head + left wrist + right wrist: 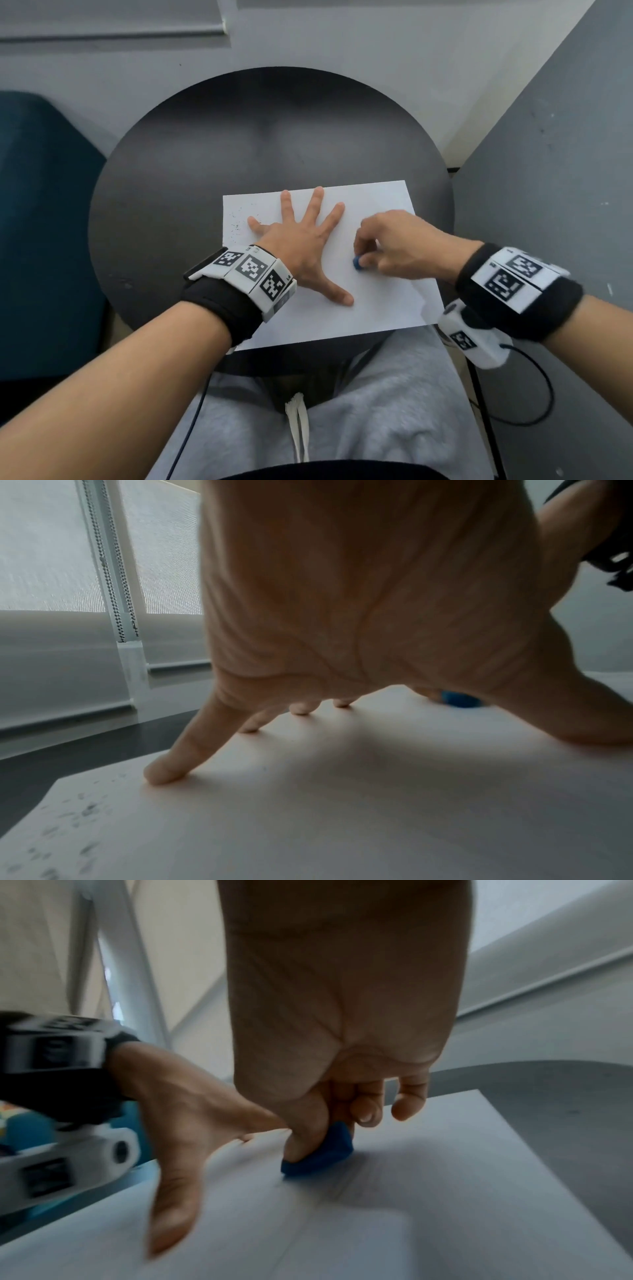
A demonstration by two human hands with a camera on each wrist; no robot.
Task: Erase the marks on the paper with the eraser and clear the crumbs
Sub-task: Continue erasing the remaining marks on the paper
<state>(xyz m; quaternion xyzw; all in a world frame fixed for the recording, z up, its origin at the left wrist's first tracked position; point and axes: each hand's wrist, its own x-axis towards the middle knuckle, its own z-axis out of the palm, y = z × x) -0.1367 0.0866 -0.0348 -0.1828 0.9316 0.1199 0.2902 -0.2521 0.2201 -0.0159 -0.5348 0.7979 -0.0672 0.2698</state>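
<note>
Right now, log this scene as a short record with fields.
surface: round dark table
paper: white sheet lying flat on the table
left hand: left hand spread flat, pressing the sheet down
right hand: right hand pinching the blue eraser against the sheet
crumbs: dark eraser crumbs scattered near the sheet's far left corner

- No words or numbers can be read anywhere.
- The left wristband point(251, 270) has black-and-white square code patterns, not letters.
- The right wristband point(513, 281) has the same kind of patterns.
</note>
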